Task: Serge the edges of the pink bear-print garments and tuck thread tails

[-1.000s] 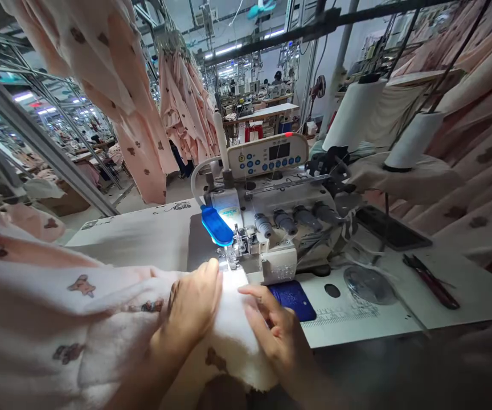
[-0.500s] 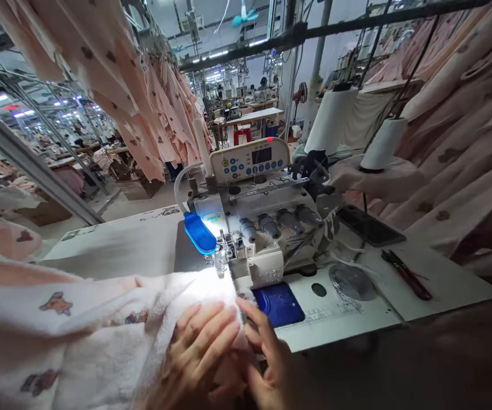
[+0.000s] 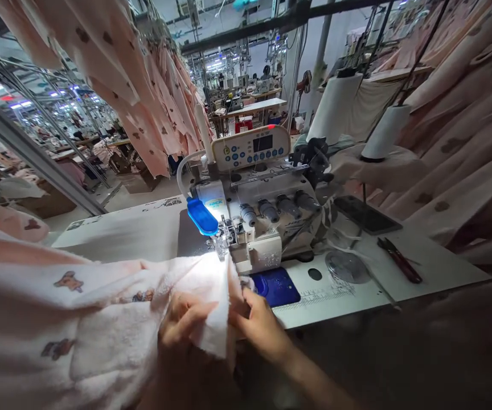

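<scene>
A pale pink fleece garment (image 3: 79,307) printed with small bears lies across my lap and the sewing table, its edge reaching the presser foot (image 3: 221,249) of an overlock machine (image 3: 257,219). My left hand (image 3: 181,324) is closed on a fold of this fabric just in front of the foot. My right hand (image 3: 259,326) pinches the fabric's right edge, lifting it a little, next to a blue plate (image 3: 277,286) on the machine bed.
Two white thread cones (image 3: 333,108) stand behind the machine, with its control panel (image 3: 252,149). Dark snips (image 3: 400,260) and a black phone (image 3: 368,214) lie on the white table (image 3: 442,265) at right. Pink garments hang overhead left (image 3: 113,74) and right (image 3: 463,148).
My hands drew back from the needle and regripped: the left went from lying flat on the fabric to clutching a fold, the right now pinches the edge and lifts it.
</scene>
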{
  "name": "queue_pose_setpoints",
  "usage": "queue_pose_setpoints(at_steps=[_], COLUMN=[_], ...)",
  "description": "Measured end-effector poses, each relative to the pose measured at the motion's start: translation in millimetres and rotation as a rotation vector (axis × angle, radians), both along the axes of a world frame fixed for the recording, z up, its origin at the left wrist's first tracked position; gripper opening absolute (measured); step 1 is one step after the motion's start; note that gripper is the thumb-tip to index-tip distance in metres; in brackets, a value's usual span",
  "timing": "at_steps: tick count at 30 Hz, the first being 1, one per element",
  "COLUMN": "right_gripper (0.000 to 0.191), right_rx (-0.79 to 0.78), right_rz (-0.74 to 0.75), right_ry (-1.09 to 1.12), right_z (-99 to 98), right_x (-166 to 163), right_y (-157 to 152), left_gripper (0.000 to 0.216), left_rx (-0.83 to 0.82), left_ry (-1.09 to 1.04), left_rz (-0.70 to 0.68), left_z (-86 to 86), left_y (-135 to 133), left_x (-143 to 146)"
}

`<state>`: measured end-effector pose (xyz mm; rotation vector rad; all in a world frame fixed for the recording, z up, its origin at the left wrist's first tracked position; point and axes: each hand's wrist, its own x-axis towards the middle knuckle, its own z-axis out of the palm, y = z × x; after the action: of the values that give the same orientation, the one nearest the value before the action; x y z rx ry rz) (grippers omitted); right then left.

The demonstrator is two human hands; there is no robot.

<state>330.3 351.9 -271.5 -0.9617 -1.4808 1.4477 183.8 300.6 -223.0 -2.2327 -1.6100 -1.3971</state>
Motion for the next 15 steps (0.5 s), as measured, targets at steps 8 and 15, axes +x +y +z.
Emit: queue_pose_setpoints(at_steps=[8,15], right_gripper=[0.041,0.034], right_rx=[0.097,0.184], right_rz=[0.086,0.162], right_ry=[-0.069,-0.082], right_z=[16.5,30.3], right_x=[21.1,34.8], right_y=[-43.7,-49.4], left_gripper=[0.033,0.030], left_rx=[0.103,0.147], left_ry=[0.279,0.219], left_rz=[0.021,-0.095], left_z=[-20.0,-12.0], left_y=[-28.5,-38.9], left_x=[18.8,20.2])
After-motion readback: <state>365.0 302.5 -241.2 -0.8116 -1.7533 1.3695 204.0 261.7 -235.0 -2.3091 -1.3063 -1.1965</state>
